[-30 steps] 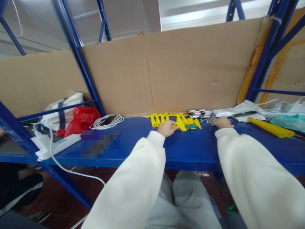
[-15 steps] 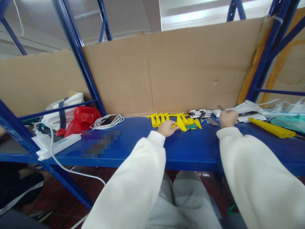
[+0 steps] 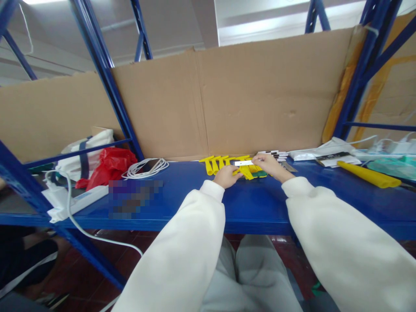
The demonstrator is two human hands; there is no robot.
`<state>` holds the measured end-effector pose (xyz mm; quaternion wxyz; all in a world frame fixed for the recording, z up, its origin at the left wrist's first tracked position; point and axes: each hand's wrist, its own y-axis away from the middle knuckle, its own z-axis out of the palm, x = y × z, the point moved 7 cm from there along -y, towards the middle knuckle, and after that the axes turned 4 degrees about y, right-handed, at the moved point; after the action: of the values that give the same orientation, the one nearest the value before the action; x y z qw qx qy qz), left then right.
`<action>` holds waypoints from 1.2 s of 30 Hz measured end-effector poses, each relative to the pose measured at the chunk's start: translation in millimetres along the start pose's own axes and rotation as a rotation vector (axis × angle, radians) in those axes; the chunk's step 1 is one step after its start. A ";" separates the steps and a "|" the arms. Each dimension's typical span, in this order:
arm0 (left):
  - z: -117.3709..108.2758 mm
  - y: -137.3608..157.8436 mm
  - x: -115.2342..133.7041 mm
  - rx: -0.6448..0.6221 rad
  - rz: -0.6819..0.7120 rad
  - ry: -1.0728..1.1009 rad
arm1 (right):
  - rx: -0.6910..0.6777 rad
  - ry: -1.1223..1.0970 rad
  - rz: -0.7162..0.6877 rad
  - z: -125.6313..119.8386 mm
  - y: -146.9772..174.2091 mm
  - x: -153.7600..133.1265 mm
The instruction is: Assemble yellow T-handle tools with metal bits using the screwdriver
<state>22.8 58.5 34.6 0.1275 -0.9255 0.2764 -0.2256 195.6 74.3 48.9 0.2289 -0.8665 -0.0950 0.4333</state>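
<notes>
My left hand is closed on a yellow T-shaped plastic handle, which lies low over the blue shelf top. My right hand pinches one end of a flat, bright strip, which looks like a metal blade catching the light. The strip is held level just above the yellow handle; whether they touch is unclear. Several more yellow T-shaped handles stand in a row behind my left hand. A green tool handle lies under my right hand. Behind that hand is a stack of black-and-white strips, partly hidden.
Cardboard walls off the back between blue posts. At left are a coiled white cable, a red plastic bag and a white power strip. A yellow rolled piece and white packets lie at right. Another person's leg shows lower left.
My right hand has moved left from beside the white packets with the flat strip, bringing it over the yellow handle. My left hand stays closed on that handle in nearly the same place.
</notes>
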 end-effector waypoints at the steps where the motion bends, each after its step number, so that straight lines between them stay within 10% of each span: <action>1: -0.1 -0.1 0.0 0.001 0.000 0.002 | -0.055 0.010 0.016 4.2 1.8 0.8; 13: -4.7 1.2 0.6 0.050 -0.008 0.000 | -0.425 -0.005 0.124 23.4 20.0 0.7; 36: -3.8 4.2 3.9 0.035 0.002 -0.013 | -0.435 -0.053 0.145 23.2 25.1 -0.8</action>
<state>21.9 52.4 37.7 0.1456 -0.9242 0.2726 -0.2244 175.9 59.3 25.4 0.0025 -0.8882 -0.1296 0.4407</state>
